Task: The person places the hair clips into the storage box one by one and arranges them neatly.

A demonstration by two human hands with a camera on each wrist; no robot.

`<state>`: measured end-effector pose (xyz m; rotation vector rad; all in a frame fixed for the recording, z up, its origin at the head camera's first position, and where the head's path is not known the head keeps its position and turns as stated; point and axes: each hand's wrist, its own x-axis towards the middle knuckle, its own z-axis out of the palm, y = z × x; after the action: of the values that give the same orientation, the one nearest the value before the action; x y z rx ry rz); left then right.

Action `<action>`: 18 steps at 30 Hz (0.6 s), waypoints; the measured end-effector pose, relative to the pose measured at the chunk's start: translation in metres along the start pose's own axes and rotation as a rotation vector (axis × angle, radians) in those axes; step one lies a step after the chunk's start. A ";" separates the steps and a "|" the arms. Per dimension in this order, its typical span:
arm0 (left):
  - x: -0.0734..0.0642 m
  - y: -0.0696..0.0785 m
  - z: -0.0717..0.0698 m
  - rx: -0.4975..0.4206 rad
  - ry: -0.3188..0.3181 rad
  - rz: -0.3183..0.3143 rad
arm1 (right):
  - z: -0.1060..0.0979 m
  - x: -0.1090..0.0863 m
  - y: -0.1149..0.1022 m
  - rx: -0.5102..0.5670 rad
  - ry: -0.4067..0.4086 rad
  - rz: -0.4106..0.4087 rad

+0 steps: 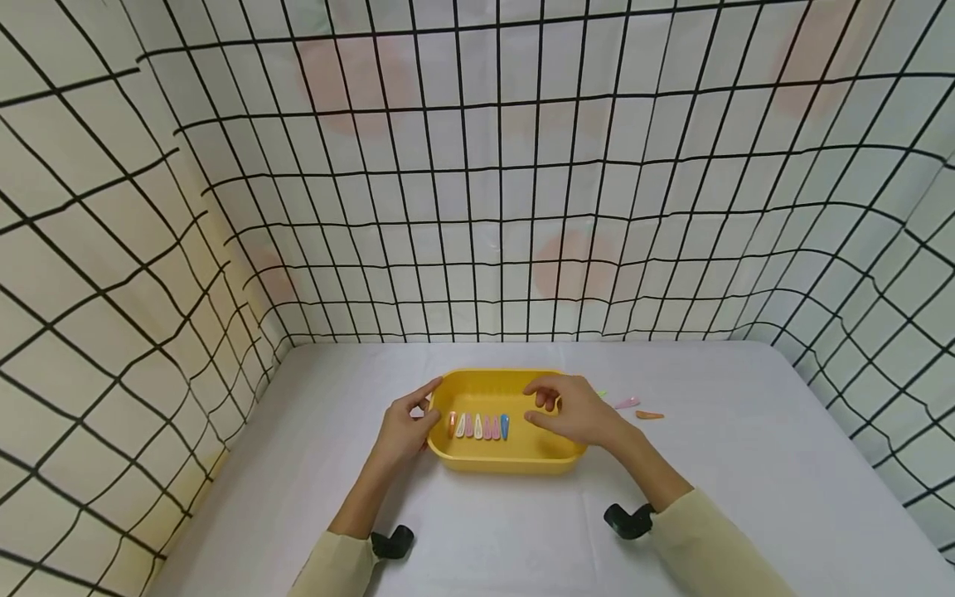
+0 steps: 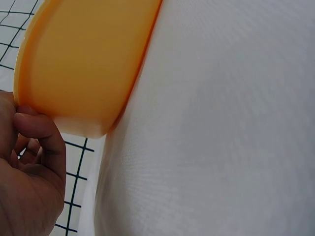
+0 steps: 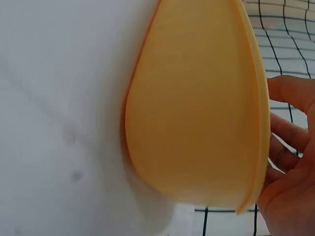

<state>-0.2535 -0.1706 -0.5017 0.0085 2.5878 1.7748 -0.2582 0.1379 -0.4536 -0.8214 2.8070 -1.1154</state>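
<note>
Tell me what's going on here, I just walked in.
A person's left hand holds the left end of a yellow tray on a white table. The right hand is over the tray's right end and seems to hold nothing. Seven clips lie in a row inside the tray; other clips lie loose on the table to the right.

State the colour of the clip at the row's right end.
The clip is blue, clearest in the head view.

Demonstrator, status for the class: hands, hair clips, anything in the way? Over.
Left hand gripping yellow tray. Right hand over tray's right end, no clip visible in it. Seven hair clips rowed inside, loose clips outside. Nothing visibly blocking the row.
</note>
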 end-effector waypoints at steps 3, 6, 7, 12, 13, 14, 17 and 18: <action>0.000 0.000 0.000 0.004 0.002 -0.010 | -0.010 -0.007 0.010 -0.002 0.042 -0.006; 0.000 0.001 0.000 0.010 0.006 -0.015 | -0.019 -0.016 0.017 0.007 0.074 0.009; -0.001 0.000 0.000 0.009 0.007 -0.017 | -0.023 -0.019 0.018 0.012 0.082 0.013; -0.001 0.000 0.000 0.006 0.007 -0.024 | -0.037 -0.030 0.029 -0.006 0.113 0.067; -0.001 0.000 0.000 0.006 0.007 -0.024 | -0.039 -0.032 0.031 -0.010 0.119 0.078; 0.000 0.000 0.000 0.007 0.006 -0.024 | -0.042 -0.034 0.034 -0.014 0.125 0.090; 0.000 0.000 0.000 0.009 0.007 -0.022 | -0.050 -0.041 0.039 -0.020 0.141 0.116; 0.000 0.000 0.000 0.010 0.008 -0.022 | -0.052 -0.043 0.041 -0.023 0.147 0.125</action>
<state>-0.2531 -0.1701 -0.5017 -0.0265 2.5919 1.7582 -0.2505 0.2167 -0.4486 -0.5772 2.9472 -1.1719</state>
